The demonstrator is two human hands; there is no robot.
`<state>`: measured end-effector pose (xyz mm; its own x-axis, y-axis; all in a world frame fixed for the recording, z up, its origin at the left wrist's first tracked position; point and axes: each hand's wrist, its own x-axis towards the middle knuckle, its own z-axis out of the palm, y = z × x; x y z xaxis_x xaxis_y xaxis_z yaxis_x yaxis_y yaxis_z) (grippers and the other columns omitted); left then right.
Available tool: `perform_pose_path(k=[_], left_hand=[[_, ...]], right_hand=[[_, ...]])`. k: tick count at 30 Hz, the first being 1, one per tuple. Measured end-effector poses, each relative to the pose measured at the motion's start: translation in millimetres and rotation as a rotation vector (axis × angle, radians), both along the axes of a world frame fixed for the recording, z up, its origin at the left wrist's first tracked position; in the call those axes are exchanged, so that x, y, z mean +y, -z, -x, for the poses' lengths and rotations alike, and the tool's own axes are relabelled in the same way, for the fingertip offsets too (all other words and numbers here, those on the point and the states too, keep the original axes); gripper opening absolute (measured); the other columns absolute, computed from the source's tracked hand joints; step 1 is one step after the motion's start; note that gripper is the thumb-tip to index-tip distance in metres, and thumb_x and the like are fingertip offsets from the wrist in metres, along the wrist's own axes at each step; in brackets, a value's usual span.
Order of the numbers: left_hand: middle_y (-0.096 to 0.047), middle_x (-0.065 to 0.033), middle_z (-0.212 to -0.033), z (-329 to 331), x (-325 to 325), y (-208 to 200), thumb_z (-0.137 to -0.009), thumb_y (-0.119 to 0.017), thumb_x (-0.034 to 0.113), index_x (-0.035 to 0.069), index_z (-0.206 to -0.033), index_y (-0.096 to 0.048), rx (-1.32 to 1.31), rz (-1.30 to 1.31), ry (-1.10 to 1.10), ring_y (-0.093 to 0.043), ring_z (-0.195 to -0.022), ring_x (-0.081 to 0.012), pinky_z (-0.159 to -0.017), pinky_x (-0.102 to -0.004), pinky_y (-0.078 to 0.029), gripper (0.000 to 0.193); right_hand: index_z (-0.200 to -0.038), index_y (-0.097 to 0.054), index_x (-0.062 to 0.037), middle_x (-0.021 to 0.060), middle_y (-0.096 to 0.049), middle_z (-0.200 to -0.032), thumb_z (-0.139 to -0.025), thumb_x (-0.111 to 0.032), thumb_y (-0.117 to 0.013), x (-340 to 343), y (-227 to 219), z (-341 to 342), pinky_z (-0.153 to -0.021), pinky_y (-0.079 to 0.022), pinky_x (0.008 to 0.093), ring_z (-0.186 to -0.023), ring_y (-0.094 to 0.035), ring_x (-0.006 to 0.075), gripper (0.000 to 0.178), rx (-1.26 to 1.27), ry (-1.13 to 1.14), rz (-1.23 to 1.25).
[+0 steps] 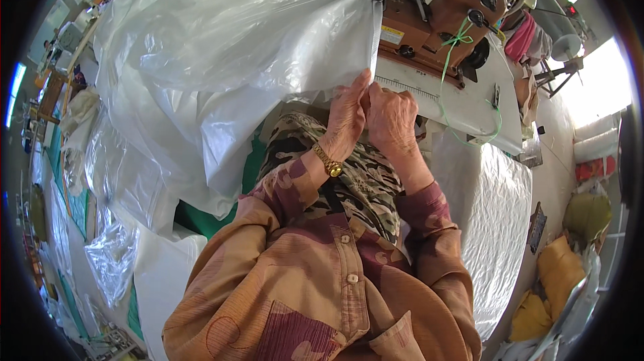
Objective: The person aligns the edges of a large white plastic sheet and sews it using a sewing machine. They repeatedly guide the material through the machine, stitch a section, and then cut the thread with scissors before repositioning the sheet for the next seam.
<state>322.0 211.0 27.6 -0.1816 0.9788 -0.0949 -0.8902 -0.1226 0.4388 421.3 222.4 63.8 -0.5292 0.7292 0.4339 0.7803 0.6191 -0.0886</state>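
Observation:
A large sheet of white, semi-clear plastic (pixel 221 32) spreads over the left side, its right edge running straight up under the presser foot of a brown sewing machine (pixel 429 16). Just below the machine, my left hand (pixel 347 123) pinches the near end of that edge, its index finger stretched along it. Close beside it, my right hand (pixel 394 119) is closed, its curled fingers on the same edge. The fingertips meet, and the bit of sheet between them is partly hidden. On my left wrist sits a gold watch (pixel 332 165).
A ruler scale (pixel 409 87) lies along the front of the white machine table (pixel 493 109). Green thread (pixel 444 73) hangs from the machine. To my right stands a stack of white plastic sheeting (pixel 493 227). Yellow bundles (pixel 560 274) lie at the far right.

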Motion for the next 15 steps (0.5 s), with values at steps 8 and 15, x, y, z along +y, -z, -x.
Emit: perform_pose_path(k=[8, 15], left_hand=[[-0.065, 0.0008, -0.087, 23, 13, 29, -0.086, -0.075, 0.011, 0.006, -0.093, -0.065, 0.159, 0.081, 0.023, -0.061, -0.079, -0.0092, -0.074, -0.0251, -0.048, 0.013], [-0.069, -0.003, -0.091, 19, -4, 29, -0.091, -0.071, 0.014, 0.005, -0.094, -0.068, 0.189, 0.126, 0.067, -0.067, -0.082, -0.015, -0.077, -0.0293, -0.053, 0.01]], right_hand=[[-0.081, -0.064, -0.0082, 0.0089, -0.065, -0.068, -0.085, -0.015, -0.064, 19, -19, -5, -0.072, -0.047, 0.0398, -0.065, -0.065, 0.0255, 0.008, -0.28, -0.308, -0.133], [-0.09, -0.068, -0.0016, 0.0036, -0.06, -0.066, -0.094, -0.023, -0.063, 59, -4, -7, -0.06, -0.048, 0.0318, -0.064, -0.062, 0.0166, 0.023, 0.758, -0.163, 0.665]])
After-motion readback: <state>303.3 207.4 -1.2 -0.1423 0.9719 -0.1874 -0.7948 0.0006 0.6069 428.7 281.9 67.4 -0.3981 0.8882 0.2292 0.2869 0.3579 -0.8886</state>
